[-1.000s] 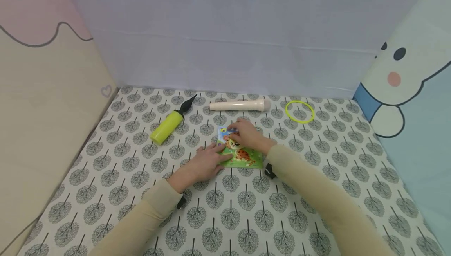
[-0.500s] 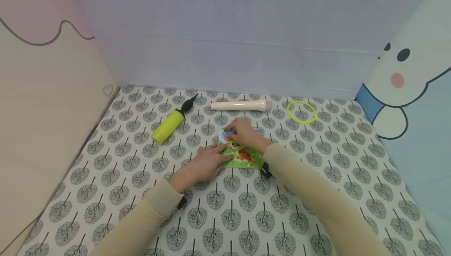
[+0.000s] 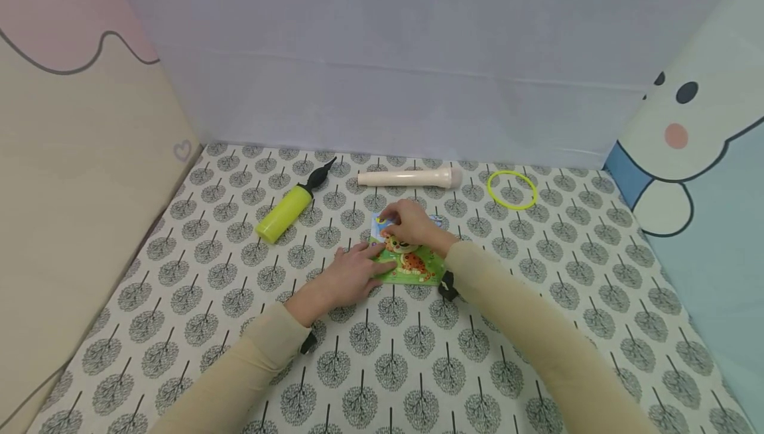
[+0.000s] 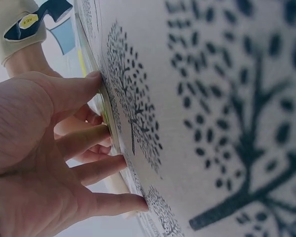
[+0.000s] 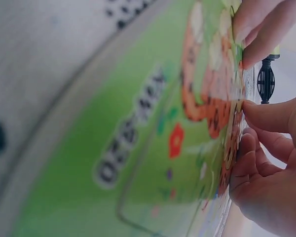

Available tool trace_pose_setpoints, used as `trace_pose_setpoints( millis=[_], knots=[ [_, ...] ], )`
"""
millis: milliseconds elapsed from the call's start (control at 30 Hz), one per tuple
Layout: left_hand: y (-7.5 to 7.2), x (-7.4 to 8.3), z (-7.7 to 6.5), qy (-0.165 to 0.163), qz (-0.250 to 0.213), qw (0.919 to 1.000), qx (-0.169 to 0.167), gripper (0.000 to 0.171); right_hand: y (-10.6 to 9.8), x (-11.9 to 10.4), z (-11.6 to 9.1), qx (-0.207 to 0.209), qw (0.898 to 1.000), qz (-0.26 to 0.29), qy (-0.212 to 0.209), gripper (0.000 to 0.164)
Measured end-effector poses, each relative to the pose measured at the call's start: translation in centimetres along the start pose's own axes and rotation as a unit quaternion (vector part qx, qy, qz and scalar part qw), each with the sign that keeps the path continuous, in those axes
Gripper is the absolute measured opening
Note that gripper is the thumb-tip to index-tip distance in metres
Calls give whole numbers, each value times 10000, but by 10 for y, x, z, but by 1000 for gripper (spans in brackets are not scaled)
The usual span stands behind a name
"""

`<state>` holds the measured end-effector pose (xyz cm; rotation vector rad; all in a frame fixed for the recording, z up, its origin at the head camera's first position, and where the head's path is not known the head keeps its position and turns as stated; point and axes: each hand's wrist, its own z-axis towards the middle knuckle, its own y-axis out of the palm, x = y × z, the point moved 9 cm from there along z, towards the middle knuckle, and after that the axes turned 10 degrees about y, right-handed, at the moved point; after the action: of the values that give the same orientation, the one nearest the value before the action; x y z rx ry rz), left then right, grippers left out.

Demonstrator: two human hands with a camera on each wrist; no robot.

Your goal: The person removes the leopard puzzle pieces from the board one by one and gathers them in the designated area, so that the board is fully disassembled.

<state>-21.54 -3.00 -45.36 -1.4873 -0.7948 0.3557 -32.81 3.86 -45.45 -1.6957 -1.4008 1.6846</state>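
A flat, glossy picture board [image 3: 431,277] with a cartoon leopard on green ground lies in the middle of the table. My left hand [image 3: 351,276] rests on its left side, fingers spread and fairly straight. In the left wrist view, the left hand's thumb and a finger [image 4: 89,140] reach the board's edge, while other fingertips meet the cloth. My right hand [image 3: 414,227] is over the board's upper part, fingers bent. The right wrist view shows its thumb [image 5: 269,114] touching the printed surface, other fingers curled beneath; I cannot tell whether they pinch anything.
A yellow-green hand pump [image 3: 285,214] with a black nozzle lies at the back left. Behind the board lies a pale microphone-shaped stick [image 3: 406,178]. At the back right is a yellow-green ring [image 3: 512,190]. Fabric walls [image 3: 382,56] enclose the tree-patterned tablecloth [image 3: 361,367].
The right hand has shifted slightly toward the board's upper left, its index finger bending more. The left hand stays in place on the board.
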Motion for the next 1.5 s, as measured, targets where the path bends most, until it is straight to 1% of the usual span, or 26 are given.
trace_pose_setpoints(
  millis=[300,500,667,933,1033,1200,1500],
  knots=[
    [-2,1,0,-35,-46,10000,2,45,0,2,-1,-71,9998,196,27,28],
    [-3,2,1,5,-71,10000,64,44,-2,6,-1,-71,9987,467,171,30],
    [-3,2,1,22,-125,9999,86,44,-2,9,-2,-112,9975,682,158,30],
    [-2,1,0,12,-93,9999,88,43,-7,13,-4,100,9947,968,319,24],
    [-3,2,0,48,-86,9999,136,43,-9,12,-6,159,9936,1080,276,23],
    [-5,3,0,124,-81,9997,199,42,-14,10,-7,250,9936,1093,142,22],
    [-3,2,0,57,-53,9999,81,43,-19,16,-8,142,9892,1454,136,18]
  ],
)
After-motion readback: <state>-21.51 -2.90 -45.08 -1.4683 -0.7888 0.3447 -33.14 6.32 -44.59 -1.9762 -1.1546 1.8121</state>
